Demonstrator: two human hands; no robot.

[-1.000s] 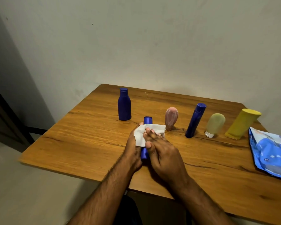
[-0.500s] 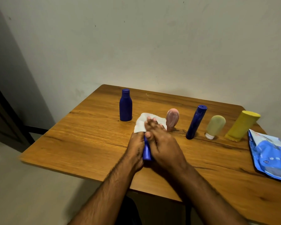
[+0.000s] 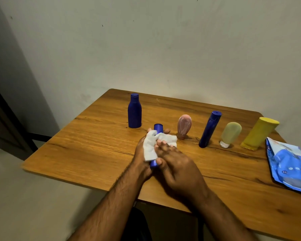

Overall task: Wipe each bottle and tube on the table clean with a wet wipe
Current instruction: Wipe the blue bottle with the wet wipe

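blue tube (image 3: 158, 128) mostly hidden by wipe (image 3: 150, 146), both hands' (image 3: 176, 164) grip clamped round it.

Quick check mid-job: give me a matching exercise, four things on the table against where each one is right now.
Things:
1. white wet wipe
2. wide dark blue bottle
3. yellow bottle
4. blue wipe pack

Places:
A. standing at the far left of the row
B. lying flat at the table's right edge
C. wrapped around the blue tube in the hands
D. standing just left of the wipe pack

Pairs: 1-C, 2-A, 3-D, 4-B
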